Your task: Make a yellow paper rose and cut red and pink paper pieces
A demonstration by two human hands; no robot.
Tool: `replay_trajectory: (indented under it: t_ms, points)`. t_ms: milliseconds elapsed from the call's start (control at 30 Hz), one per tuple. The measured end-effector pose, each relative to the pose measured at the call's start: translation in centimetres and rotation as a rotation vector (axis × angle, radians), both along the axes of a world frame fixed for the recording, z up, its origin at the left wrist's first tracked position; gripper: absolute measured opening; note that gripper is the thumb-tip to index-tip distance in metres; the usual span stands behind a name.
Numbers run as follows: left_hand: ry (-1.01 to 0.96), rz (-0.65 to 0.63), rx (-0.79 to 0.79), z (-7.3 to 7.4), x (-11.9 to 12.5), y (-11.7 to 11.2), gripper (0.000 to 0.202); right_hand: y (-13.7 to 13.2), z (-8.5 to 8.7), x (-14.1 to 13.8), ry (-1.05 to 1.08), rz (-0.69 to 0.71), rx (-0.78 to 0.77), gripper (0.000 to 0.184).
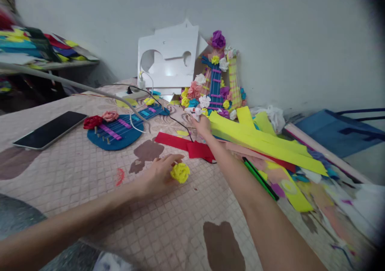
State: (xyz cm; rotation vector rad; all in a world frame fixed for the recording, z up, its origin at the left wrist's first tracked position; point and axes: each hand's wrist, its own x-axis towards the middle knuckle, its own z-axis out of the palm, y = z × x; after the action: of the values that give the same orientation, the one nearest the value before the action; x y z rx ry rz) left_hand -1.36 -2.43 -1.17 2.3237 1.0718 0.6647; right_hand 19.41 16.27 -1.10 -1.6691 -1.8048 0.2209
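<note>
Wall (270, 30): plain, pale grey-white, running unbroken across the back, softly and evenly lit. Work surface: quilted cover (168, 231), beige-pink, with a pattern of small squares and irregular brown patches, spread right up to the foot of the wall. Furniture and fixtures: shelf (69, 64) at far left, blurred, loaded with stacked coloured sheets (27, 42); white cut-out board (171, 68) leaning upright against the wall; dark-blue bag (339, 132) lying at the right, near the wall.

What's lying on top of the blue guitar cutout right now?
On the blue guitar cutout: a red rose and a pink rose at its rim, purple strips and thin strings. A grey tube crosses its neck, hiding part of it.
</note>
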Motion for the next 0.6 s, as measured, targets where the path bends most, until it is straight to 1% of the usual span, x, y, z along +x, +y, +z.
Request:
replay_trajectory:
  t_ms: [100,167,367,500,600]
  points:
    - [0.011,0.030,-0.010,-0.2,-0.2,0.1,0.055,1.3,-1.1,-0.4,-0.017,0.026,0.000,0.029]
    - [-0.004,0.034,-0.017,-0.4,-0.3,0.2,0.056,1.8,-1.6,-0.2,-0.021,0.043,0.001,0.028]
    - [-0.059,0.019,-0.048,-1.0,-0.2,0.4,0.060,1.5,-1.6,0.9,0.000,0.050,0.031,0.029]
    - [-0.067,0.014,-0.045,-1.0,0.0,0.3,0.060,1.1,-1.7,1.1,0.034,0.064,0.066,0.022]
    - [-0.072,0.015,-0.051,-0.7,0.1,0.2,0.059,0.8,-1.7,1.0,0.082,0.070,0.111,0.023]
